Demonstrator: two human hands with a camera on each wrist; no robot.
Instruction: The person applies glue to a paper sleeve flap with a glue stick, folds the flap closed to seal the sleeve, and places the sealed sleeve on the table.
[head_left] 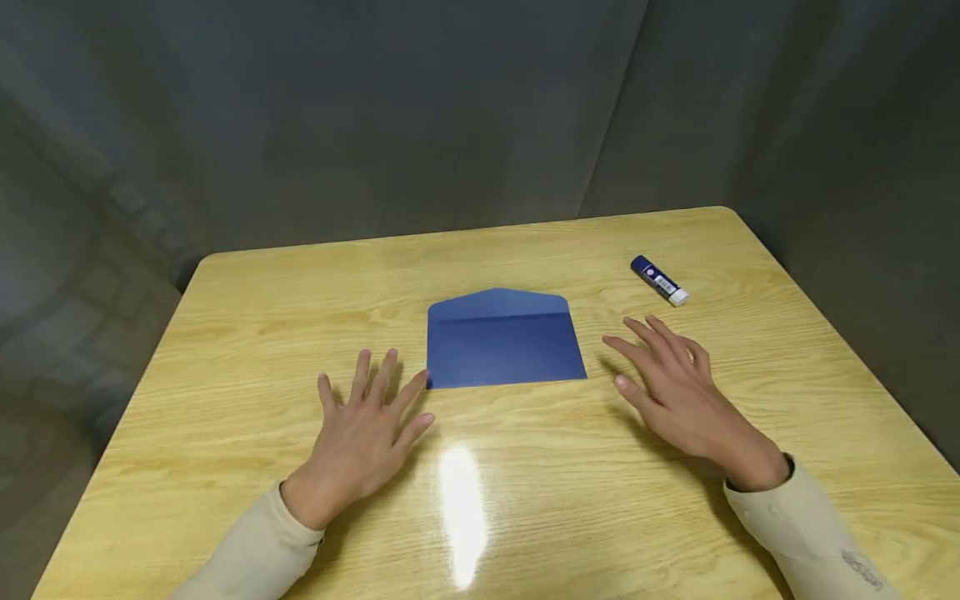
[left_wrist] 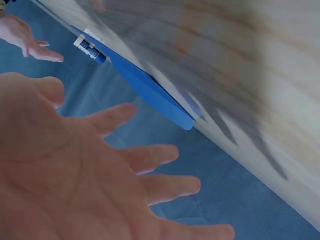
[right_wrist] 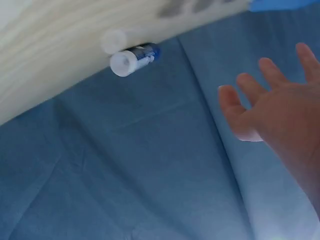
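Observation:
A blue envelope (head_left: 506, 350) lies on the table with its flap unfolded toward the far side. My left hand (head_left: 360, 446) hovers at its near left corner, fingers spread, the index fingertip overlapping that corner in the head view; whether it touches I cannot tell. To the envelope's right, my right hand (head_left: 678, 400) is held over the table with fingers loosely extended and nothing in them. Beyond that hand lies a glue stick (head_left: 659, 281), dark blue with a white end. The right wrist view shows the glue stick (right_wrist: 134, 60) on its side, apart from the fingers.
The wooden table (head_left: 262, 333) has rounded far corners. Dark grey curtains (head_left: 420, 117) hang behind it and along both sides. A bright light reflection falls on the tabletop between the two forearms.

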